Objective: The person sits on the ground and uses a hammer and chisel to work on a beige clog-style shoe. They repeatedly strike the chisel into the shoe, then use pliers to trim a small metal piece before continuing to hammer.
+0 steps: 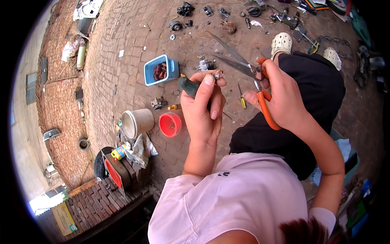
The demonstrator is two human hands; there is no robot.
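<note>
My left hand (204, 103) is closed, with a small shiny, crumpled-looking metallic piece (218, 74) pinched at the thumb and fingertip. Beside its index finger shows a dark green rounded piece (188, 87), like the end of a handle; how the fingers hold it is partly hidden. In my right hand (283, 95) is a pair of scissors (267, 110) with orange handles. Their long dark blades are spread apart and point up and left, just beyond the small piece without visibly touching it.
On the brick ground stand a blue tub (175, 70) with reddish-brown scraps, a red bowl (170, 125) and a pale bucket (143, 122). A yellow-handled screwdriver (243, 102) lies near my legs. Several dark machine parts (185, 9) are scattered farther off. Bricks (93, 203) are stacked at lower left.
</note>
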